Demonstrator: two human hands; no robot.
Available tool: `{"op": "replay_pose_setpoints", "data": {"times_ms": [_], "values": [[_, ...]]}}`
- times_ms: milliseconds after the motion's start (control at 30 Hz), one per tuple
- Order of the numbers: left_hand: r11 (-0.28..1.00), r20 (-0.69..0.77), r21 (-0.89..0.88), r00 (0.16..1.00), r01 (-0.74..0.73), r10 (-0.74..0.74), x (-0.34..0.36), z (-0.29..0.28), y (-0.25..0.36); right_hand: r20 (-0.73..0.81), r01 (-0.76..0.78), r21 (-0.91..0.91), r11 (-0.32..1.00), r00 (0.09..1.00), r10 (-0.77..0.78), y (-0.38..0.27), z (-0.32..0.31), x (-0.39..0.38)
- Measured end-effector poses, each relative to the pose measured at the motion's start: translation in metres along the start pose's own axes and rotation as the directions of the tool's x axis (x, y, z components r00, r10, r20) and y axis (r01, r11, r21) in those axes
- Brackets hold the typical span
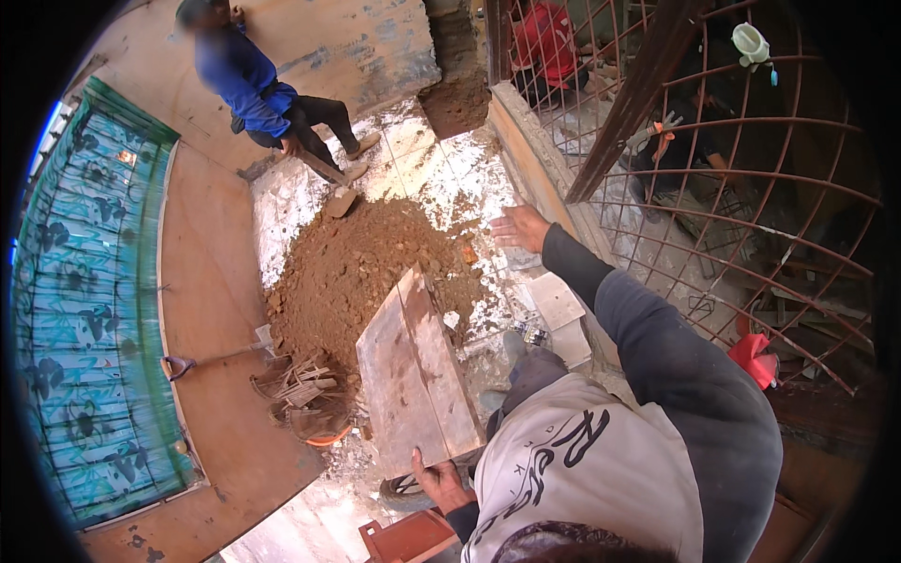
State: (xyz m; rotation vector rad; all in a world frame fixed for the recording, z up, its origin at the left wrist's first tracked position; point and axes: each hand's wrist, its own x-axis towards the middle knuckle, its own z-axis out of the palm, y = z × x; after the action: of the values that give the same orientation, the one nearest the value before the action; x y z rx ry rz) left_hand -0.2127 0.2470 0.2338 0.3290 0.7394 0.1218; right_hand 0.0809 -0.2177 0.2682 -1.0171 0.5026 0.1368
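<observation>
A weathered wooden board (404, 385), with a dark seam along it, slants over the near side of a brown soil heap (347, 249). My left hand (443, 486) is closed on the board's near end. Off to the right, my right hand (521, 228) is stretched out with fingers apart and nothing in it. It is nearest to the low wall beside the grille and the dusty tiled floor; whether it touches either I cannot tell. Across the heap, a person in a blue top (246, 94) holds a shovel (342, 201), its blade at the soil's far edge.
A rusty metal grille (727, 122) runs along the right, with people behind it. Pale tiles (556, 300) lie beside my legs. At left are a spade with a purple handle (178, 367), a pile of wood scraps (305, 387) and a teal curtain (89, 310).
</observation>
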Motion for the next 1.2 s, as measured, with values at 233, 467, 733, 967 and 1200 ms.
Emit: {"op": "replay_pose_setpoints", "data": {"times_ms": [233, 467, 733, 967, 1200], "values": [[0.994, -0.045, -0.105, 0.999, -0.002, -0.003, 0.011, 0.019, -0.023, 0.038, 0.222, -0.187, 0.957, 0.975, -0.219, -0.118, 0.003, 0.067], [0.993, -0.097, -0.117, 0.994, 0.029, -0.041, 0.013, 0.077, -0.059, 0.231, -0.343, -0.158, 0.926, 0.899, 0.373, 0.078, 0.014, 0.017], [0.995, -0.083, 0.003, 0.992, 0.095, -0.095, 0.044, 0.094, -0.052, -0.037, -0.580, -0.379, 0.721, 0.788, 0.614, 0.203, -0.090, -0.040], [0.963, -0.043, 0.249, 0.995, 0.103, -0.095, 0.098, 0.096, -0.010, -0.454, -0.454, -0.144, 0.879, 0.820, 0.348, 0.208, -0.213, -0.095], [0.938, 0.049, 0.300, 0.979, 0.176, -0.200, 0.135, 0.109, 0.020, -0.546, -0.426, 0.071, 0.902, 0.740, 0.393, 0.260, -0.218, -0.178]]}}
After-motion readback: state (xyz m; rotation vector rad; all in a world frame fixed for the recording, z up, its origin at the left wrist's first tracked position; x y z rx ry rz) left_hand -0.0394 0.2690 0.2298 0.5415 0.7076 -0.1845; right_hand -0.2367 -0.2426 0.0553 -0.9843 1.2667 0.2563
